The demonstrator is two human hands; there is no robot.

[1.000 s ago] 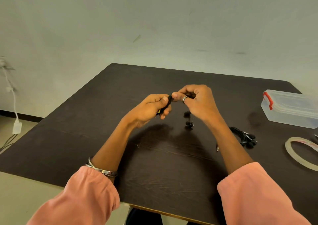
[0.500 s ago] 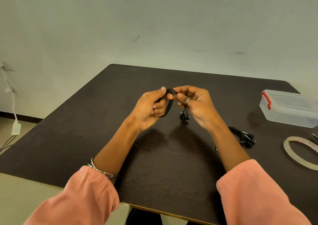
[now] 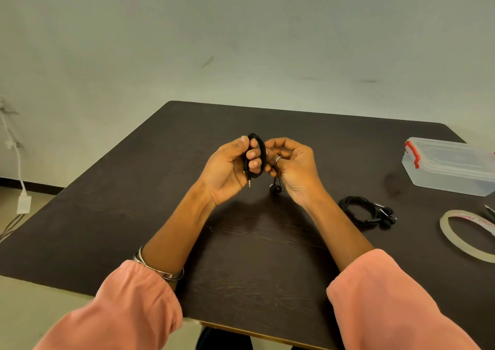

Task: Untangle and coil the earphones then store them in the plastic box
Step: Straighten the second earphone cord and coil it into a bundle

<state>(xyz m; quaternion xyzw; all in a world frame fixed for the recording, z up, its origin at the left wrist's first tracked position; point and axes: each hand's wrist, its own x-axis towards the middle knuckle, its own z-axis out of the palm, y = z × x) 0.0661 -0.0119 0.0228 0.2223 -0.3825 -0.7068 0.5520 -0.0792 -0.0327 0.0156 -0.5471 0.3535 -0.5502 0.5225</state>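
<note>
Above the dark table (image 3: 150, 215), the left hand (image 3: 227, 170) has its fingers curled through a coil of black earphone cable (image 3: 261, 150), the gold jack plug (image 3: 249, 183) poking out below the palm. The right hand (image 3: 293, 167) is closed on the same cable just beside it, with the earbuds (image 3: 276, 188) dangling under it; its fingertips are hidden behind the knuckles. A second bundled pair of earphones (image 3: 367, 211) lies on the table to the right, near the lidded clear plastic box (image 3: 452, 167) with red clips and a tape roll (image 3: 466, 236), both cut off by the frame edge.
</note>
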